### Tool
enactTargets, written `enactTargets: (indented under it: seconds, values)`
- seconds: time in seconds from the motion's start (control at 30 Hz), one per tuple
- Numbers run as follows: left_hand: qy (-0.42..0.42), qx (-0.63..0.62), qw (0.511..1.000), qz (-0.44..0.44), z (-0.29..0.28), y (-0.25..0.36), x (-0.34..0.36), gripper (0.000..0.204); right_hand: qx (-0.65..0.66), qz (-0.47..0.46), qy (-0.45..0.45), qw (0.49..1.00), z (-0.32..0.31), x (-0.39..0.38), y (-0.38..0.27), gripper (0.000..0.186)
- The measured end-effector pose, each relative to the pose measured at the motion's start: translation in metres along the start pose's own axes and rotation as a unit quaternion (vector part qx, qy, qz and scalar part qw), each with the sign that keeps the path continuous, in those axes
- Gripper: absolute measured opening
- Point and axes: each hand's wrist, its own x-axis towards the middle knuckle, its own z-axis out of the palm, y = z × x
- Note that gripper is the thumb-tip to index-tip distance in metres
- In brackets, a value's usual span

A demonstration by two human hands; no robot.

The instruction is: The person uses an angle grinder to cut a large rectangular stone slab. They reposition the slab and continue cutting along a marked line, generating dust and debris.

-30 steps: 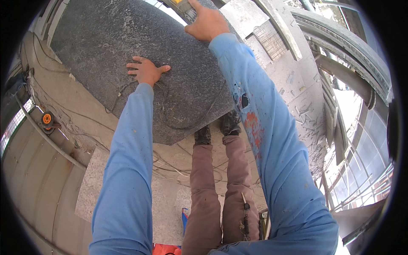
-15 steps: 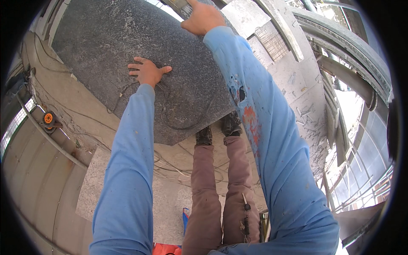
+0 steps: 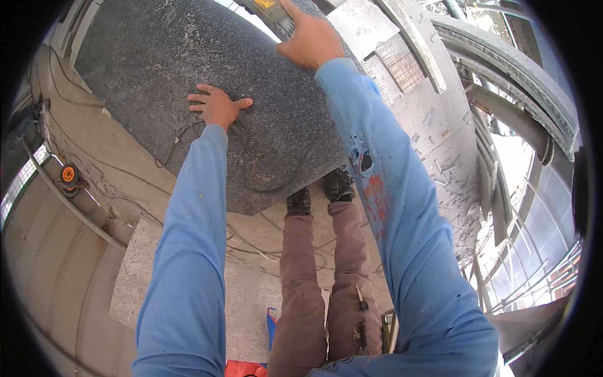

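Note:
My left hand [image 3: 220, 107] lies flat on a large dark grey speckled slab [image 3: 144, 69], its fingers spread and thumb pointing right. Near the slab's far edge, my right hand [image 3: 312, 39] is closed around a grey tool with a yellow-orange label [image 3: 267, 7]. The top edge of the picture cuts that tool off, so its kind cannot be made out. A thin dark cable [image 3: 173, 146] runs over the slab beside my left wrist and loops toward its near edge.
Right of the slab, a pale surface [image 3: 433, 125] carries scattered chips and strips. Long grey bars [image 3: 509, 69] are stacked beyond it. Cables trail over the floor around my shoes [image 3: 299, 202]. An orange-hubbed wheel [image 3: 69, 173] is at far left, beside metal panels [image 3: 56, 264].
My right hand has moved a little right and nearer with the grey tool, and more of its label shows. My left hand has stayed in place on the slab.

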Motion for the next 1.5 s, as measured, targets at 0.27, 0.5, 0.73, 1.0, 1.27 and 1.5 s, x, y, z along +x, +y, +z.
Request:
enactTargets:
  seconds: [0.27, 0.5, 0.73, 1.0, 1.27, 1.5]
  values:
    - [0.004, -0.002, 1.0, -0.003, 0.002, 0.001, 0.0, 0.151, 0.001, 0.034, -0.021, 0.999, -0.009, -0.02, -0.001, 0.091]
    - [0.003, -0.018, 1.0, 0.001, 0.0, 0.003, -0.003, 0.151, -0.043, 0.051, -0.025, 0.997, -0.005, -0.015, 0.004, 0.09]
    - [0.006, 0.003, 1.0, 0.001, 0.0, 0.001, -0.002, 0.151, -0.028, 0.047, -0.041, 0.998, -0.005, -0.005, -0.002, 0.09]
    - [0.009, -0.011, 1.0, 0.004, 0.001, 0.0, -0.002, 0.151, -0.027, 0.033, -0.023, 0.999, 0.001, 0.006, 0.0, 0.087]
    - [0.005, -0.003, 1.0, -0.004, -0.002, 0.003, -0.005, 0.148, -0.009, 0.027, -0.015, 0.999, 0.007, 0.02, -0.001, 0.086]
    - [0.01, 0.027, 0.999, 0.014, 0.007, -0.009, -0.003, 0.15, 0.0, 0.0, -0.011, 1.0, 0.013, 0.027, -0.001, 0.086]
